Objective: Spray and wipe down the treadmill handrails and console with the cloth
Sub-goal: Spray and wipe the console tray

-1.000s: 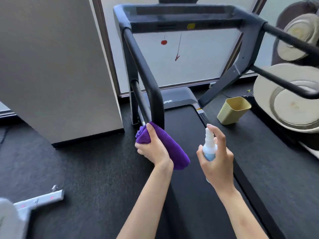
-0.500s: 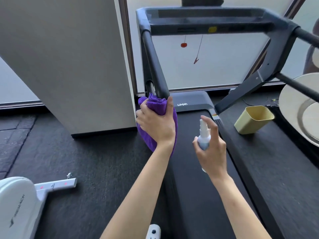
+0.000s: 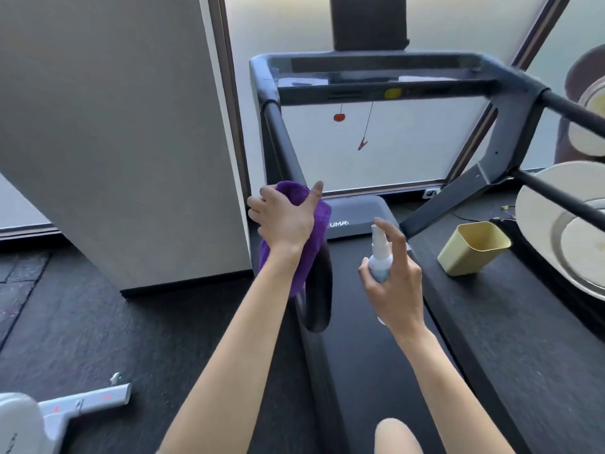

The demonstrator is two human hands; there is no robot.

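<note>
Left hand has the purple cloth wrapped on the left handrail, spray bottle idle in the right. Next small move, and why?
Probably slide the left hand and purple cloth further up the left handrail toward the console. The cloth sits low on the rail, with a long bare stretch above it. The right hand only holds the spray bottle.

Purple cloth, plain, no pattern. Black padded handrail on a dark grey treadmill frame; grey console with one small yellow mark. Black running belt; grey motor cover with white lettering. White spray bottle, pale blue toward the base. Pale yellow-green cup. Dark charcoal floor, faintly mottled. Red tag and red clip against frosted white glass. Beige-grey panel.
</note>
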